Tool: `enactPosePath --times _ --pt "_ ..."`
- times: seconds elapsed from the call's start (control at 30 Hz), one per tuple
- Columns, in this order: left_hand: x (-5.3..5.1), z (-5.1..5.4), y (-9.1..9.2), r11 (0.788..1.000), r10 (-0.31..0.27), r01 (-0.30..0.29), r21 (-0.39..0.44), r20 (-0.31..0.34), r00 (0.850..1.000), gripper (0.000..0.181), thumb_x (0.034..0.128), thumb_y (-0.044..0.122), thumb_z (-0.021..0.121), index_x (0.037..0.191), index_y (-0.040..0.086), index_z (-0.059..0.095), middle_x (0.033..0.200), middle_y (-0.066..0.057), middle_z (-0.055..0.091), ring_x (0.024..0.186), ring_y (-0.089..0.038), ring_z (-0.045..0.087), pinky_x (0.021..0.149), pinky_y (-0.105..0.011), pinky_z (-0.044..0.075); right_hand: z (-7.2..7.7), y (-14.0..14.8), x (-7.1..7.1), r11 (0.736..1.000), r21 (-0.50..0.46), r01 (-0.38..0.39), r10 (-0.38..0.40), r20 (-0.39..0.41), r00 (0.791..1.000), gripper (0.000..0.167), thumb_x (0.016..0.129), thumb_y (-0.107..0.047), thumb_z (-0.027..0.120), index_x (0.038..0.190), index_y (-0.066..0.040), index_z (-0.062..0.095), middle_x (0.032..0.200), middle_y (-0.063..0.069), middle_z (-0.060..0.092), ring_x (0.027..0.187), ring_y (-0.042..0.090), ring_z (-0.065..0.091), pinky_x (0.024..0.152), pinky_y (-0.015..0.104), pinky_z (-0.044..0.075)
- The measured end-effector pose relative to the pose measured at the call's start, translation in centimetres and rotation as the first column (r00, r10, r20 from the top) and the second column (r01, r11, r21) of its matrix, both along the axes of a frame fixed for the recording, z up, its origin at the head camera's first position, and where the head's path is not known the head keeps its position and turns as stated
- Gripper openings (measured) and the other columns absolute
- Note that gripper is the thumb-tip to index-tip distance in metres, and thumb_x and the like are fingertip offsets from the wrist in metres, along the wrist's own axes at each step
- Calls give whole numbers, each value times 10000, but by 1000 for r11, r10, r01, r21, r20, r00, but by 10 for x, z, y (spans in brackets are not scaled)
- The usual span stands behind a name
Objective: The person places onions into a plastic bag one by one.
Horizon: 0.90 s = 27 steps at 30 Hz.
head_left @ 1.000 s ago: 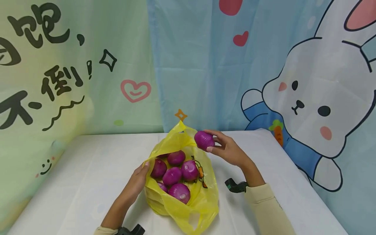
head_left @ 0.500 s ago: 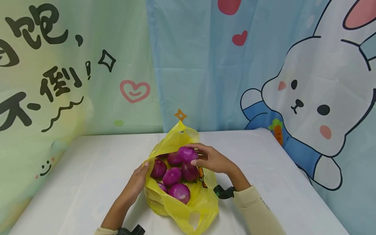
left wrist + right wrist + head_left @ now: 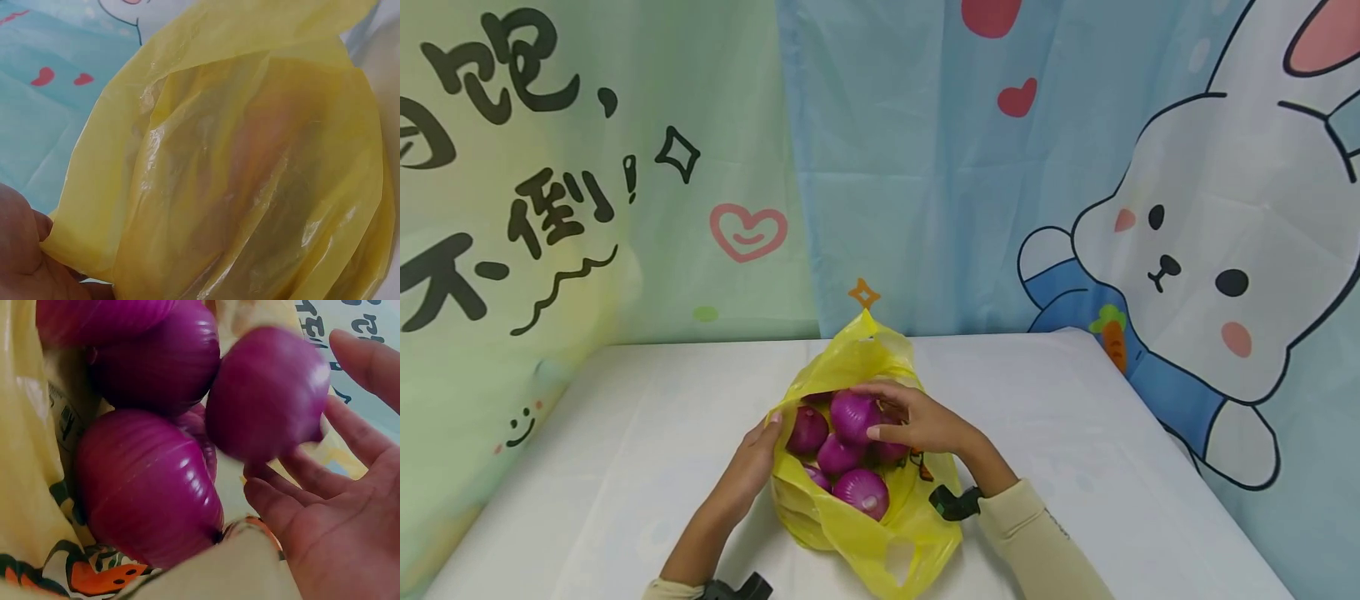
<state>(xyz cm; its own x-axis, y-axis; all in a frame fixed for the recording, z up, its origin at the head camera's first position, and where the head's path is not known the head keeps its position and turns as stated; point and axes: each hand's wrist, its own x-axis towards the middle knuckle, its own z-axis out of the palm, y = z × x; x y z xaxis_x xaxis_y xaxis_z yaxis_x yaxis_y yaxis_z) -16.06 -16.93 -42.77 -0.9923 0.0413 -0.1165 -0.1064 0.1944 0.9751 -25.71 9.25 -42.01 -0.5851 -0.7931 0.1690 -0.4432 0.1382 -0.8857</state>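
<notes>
A yellow plastic bag [image 3: 925, 492] stands with its mouth toward me, several red onions [image 3: 861, 493] inside. My left hand [image 3: 748, 467] pinches the bag's left rim between thumb and fingers; in the left wrist view the film [image 3: 250, 187] stretches away from that hand. Inside the mouth, my right hand [image 3: 928, 421] is beside one red onion [image 3: 853, 417] atop the others. In the right wrist view this onion [image 3: 269, 394] is slightly blurred, with the thumb apart from it and the fingers [image 3: 312, 472] spread close beneath. Whether a fingertip touches it I cannot tell.
The bag rests on a white-covered table [image 3: 625, 467]. Behind it hangs a printed cloth [image 3: 895, 183] with a rabbit, hearts and writing. A dark wrist device [image 3: 955, 504] sits on my right wrist, close to the bag's right side.
My right hand has carried an onion from above the bag's right rim down and left into the bag, and its fingers have loosened from it. My left hand has stayed at the rim.
</notes>
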Motion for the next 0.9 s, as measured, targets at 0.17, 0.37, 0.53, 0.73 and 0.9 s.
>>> enactPosePath --times 0.17,0.37,0.53,0.73,0.9 --pt "1 0 0 1000 2 -2 0 -4 1000 658 1066 440 243 1528 -26 195 1575 -213 184 1448 -371 88 1156 -524 71 -1 2 1 999 23 37 -36 -37 999 571 931 -150 673 1455 -150 447 1427 16 440 1248 241 464 1003 395 448" --pt "1 1 -1 1000 3 -3 -6 2 1000 661 1062 454 242 1535 -6 193 1577 -206 185 1448 -369 91 1154 -526 72 2 7 4 995 40 92 -87 -104 991 556 929 -192 676 1444 -138 472 1483 40 394 1267 258 417 1014 513 403" --pt "1 2 -2 1000 5 -5 -2 12 1000 668 1059 468 241 1538 4 194 1580 -209 168 1449 -377 72 1150 -543 60 5 11 5 994 33 100 -96 -108 990 552 936 -215 672 1438 -101 474 1517 61 367 1428 211 252 1138 478 243" --pt "1 2 -4 1000 -2 2 7 10 1000 670 1057 475 245 1537 8 207 1575 -203 197 1448 -369 91 1149 -547 70 9 20 8 992 4 123 -122 -99 988 521 949 -150 650 1433 -69 473 1486 59 413 1407 226 301 1130 438 269" --pt "1 3 -4 1000 6 -6 -11 5 1000 657 1064 431 286 1541 -3 162 1585 -192 175 1454 -355 75 1156 -532 63 15 38 9 983 -87 161 -167 -78 983 457 967 -74 603 1398 16 479 1427 168 462 1326 326 423 1082 439 342"
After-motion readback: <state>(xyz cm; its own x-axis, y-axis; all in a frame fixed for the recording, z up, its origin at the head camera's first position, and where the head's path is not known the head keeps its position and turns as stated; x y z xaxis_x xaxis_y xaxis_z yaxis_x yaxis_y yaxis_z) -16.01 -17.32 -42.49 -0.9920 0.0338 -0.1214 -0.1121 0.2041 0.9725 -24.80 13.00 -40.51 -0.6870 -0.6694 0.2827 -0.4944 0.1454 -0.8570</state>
